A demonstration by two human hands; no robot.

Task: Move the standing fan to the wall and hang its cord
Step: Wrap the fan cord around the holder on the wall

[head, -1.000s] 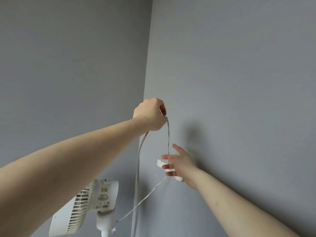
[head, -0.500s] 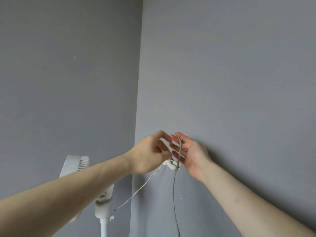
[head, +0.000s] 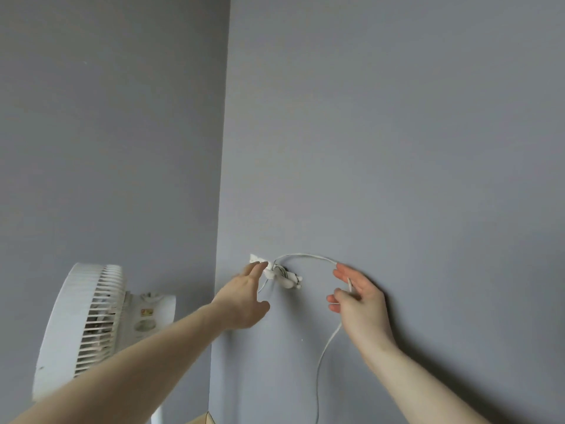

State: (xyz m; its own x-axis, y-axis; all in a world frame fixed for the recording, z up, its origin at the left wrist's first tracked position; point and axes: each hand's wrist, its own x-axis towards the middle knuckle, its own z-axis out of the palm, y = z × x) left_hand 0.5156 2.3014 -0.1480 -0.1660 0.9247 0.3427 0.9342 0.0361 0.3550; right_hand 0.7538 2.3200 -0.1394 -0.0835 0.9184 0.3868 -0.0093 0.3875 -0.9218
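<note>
At far left the white standing fan (head: 91, 325) stands by the grey wall (head: 397, 133) corner, a red-and-yellow label on its motor housing too blurred to read. The left hand (head: 244, 301) reaches, fingers straight, touching the white wall hook (head: 282, 275). The cord (head: 308, 256) loops over the hook rightward to the right hand (head: 359, 304), whose relaxed fingers loosely hold it; it then drops down.

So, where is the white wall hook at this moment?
In the head view the white wall hook sits low on the right-hand wall, near the corner, between the left hand and the right hand, with the cord looped over it.
</note>
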